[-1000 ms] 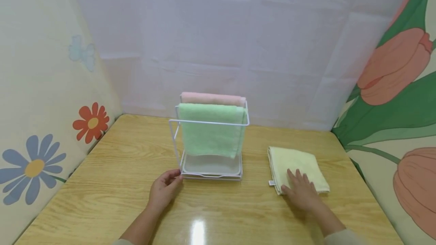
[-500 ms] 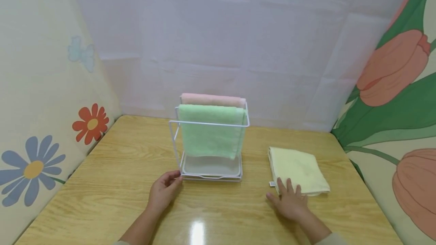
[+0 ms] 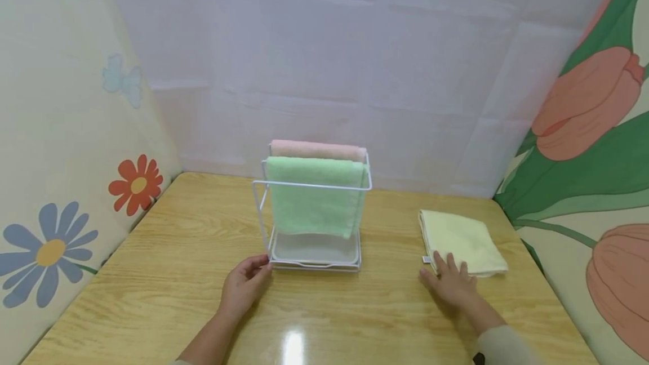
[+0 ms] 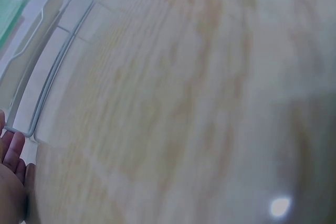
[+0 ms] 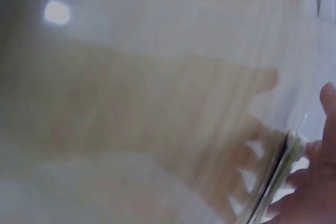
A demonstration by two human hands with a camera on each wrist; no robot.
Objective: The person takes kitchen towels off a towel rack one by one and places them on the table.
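Note:
A white wire towel rack point(image 3: 261, 216) stands on the table with a pale tray point(image 3: 315, 248) in its base. Over its rails hang a green towel point(image 3: 314, 199) and, behind that, a pink towel point(image 3: 316, 148). My left hand point(image 3: 244, 286) pinches the front left corner of the rack's base; in the left wrist view its fingers point(image 4: 13, 150) are at the base wire. To the right lies a folded pale yellow towel point(image 3: 461, 238) with a small white tag point(image 3: 426, 259). My right hand point(image 3: 451, 284) has its fingers spread, their tips over the towel's near edge.
The wood-grain table point(image 3: 167, 275) carries the rack and the yellow towel. A white sheet point(image 3: 324, 61) hangs along the back. Flower-printed panels stand at the left point(image 3: 56, 145) and right point(image 3: 573, 196). A light reflection shows near the front.
The yellow towel has shifted right and away from me. My right hand first drew back to the left, then moved right and forward with it. The left hand and rack stayed put.

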